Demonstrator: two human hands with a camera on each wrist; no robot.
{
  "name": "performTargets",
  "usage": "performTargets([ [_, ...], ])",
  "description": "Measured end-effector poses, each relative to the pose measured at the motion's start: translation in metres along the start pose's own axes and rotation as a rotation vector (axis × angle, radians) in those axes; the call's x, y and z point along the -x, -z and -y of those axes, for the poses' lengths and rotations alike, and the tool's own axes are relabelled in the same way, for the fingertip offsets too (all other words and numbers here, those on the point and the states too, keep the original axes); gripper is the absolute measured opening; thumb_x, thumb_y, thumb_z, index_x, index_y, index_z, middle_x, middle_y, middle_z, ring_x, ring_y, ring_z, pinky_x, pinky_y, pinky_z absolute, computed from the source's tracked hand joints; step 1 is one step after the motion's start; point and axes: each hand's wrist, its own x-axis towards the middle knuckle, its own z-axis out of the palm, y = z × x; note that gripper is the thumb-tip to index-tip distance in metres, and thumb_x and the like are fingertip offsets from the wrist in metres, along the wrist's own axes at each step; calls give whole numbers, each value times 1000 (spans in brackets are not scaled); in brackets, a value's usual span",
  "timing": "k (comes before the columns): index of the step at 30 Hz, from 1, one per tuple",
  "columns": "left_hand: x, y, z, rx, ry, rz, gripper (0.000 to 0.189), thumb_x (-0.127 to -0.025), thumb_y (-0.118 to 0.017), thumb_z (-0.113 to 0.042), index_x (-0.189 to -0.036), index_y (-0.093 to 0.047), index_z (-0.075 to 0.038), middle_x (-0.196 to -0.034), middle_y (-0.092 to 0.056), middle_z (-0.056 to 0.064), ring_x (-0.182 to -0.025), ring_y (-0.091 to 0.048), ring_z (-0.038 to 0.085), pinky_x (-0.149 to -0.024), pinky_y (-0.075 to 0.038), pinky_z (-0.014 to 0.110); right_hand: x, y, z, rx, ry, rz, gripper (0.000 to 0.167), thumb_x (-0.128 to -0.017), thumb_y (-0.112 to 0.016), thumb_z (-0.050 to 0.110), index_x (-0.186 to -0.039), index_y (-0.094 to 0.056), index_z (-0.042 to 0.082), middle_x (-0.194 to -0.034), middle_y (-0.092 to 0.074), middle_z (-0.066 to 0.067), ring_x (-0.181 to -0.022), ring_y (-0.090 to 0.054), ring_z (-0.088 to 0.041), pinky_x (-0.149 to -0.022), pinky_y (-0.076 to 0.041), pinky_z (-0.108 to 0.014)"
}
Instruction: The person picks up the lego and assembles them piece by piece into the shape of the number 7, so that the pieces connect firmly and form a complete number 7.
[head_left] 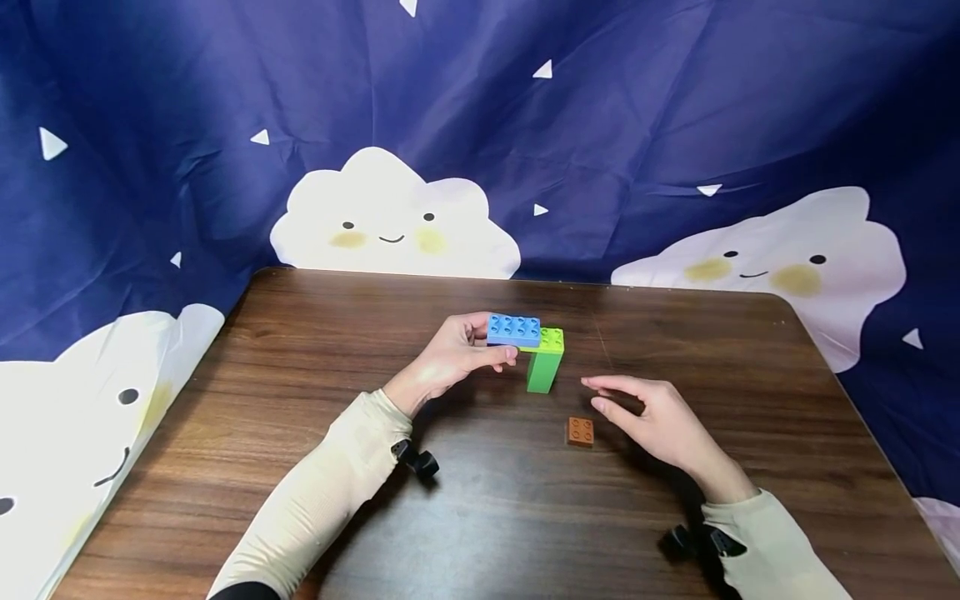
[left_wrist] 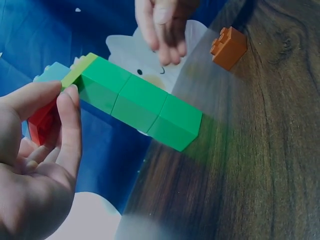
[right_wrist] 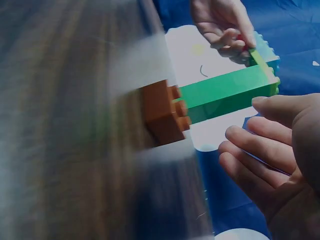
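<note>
My left hand (head_left: 457, 350) pinches a built piece of toy bricks at its top left end. A studded blue brick (head_left: 513, 330) lies on a lime-green brick (head_left: 552, 340), whose right end tops a column of stacked green bricks (left_wrist: 140, 102). Under the lime piece, a red brick (left_wrist: 44, 125) shows partly behind the left fingers. Whether the column's foot touches the table is hard to tell. To the right of the column hovers my right hand (head_left: 663, 421), fingers relaxed and holding nothing. A small orange-brown brick (head_left: 580, 432) sits studs up on the table, left of that hand.
The brown wooden table (head_left: 487, 517) has rounded far corners. Behind it hangs a dark blue cloth (head_left: 600, 125) printed with white clouds and triangles. Each wrist carries a small black camera, such as the left wrist camera (head_left: 416, 460).
</note>
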Motion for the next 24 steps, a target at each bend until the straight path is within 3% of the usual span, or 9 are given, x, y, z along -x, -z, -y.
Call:
performTargets([
  [3,0,0,1,-2,-1,-1,33,-93,-73,12,-126,-66,15,-88,-78,-1,-78,-73,20,-70,-62,27,6,-3,-1,22,3,24,29,-103,-76,24,-131,-79,18,-127,-80,4,-125,-73,-23,-101,-61,-44],
  [7,1,0,2,-14,-1,-2,34,-93,-74,12,-125,-66,15,-89,-79,-2,-77,-73,18,-70,-61,27,13,-7,-4,40,40,46,29,-99,-81,19,-127,-80,15,-125,-81,0,-121,-75,-27,-100,-61,-52],
  [14,1,2,2,-25,-21,5,35,-93,-73,12,-127,-66,15,-90,-80,-3,-79,-73,19,-70,-61,28,20,-16,-6,66,98,95,40,-93,-86,18,-132,-77,14,-128,-79,-2,-121,-74,-28,-99,-62,-52],
  [18,1,1,1,-23,-16,1,35,-92,-74,11,-127,-66,15,-91,-80,-2,-79,-73,20,-70,-61,26,21,-22,-7,94,149,75,42,-89,-89,15,-130,-78,12,-124,-80,-2,-116,-75,-26,-97,-62,-50],
  [21,1,1,1,-19,-12,-5,36,-92,-74,12,-127,-66,15,-97,-81,8,-79,-73,21,-69,-61,25,21,-25,-8,114,199,39,41,-86,-91,11,-125,-79,9,-119,-81,-2,-111,-76,-24,-94,-63,-48],
  [22,2,1,1,-20,-13,-5,37,-92,-74,12,-127,-66,15,-100,-81,16,-79,-73,20,-69,-60,24,21,-26,-8,119,216,24,41,-85,-92,10,-124,-80,9,-118,-81,-2,-109,-76,-23,-93,-64,-47],
  [24,2,0,2,-19,-12,-6,37,-92,-74,12,-128,-66,15,-103,-81,17,-79,-74,20,-68,-60,24,20,-28,-9,125,238,8,39,-84,-92,9,-122,-80,8,-116,-81,-1,-107,-76,-22,-92,-64,-47],
])
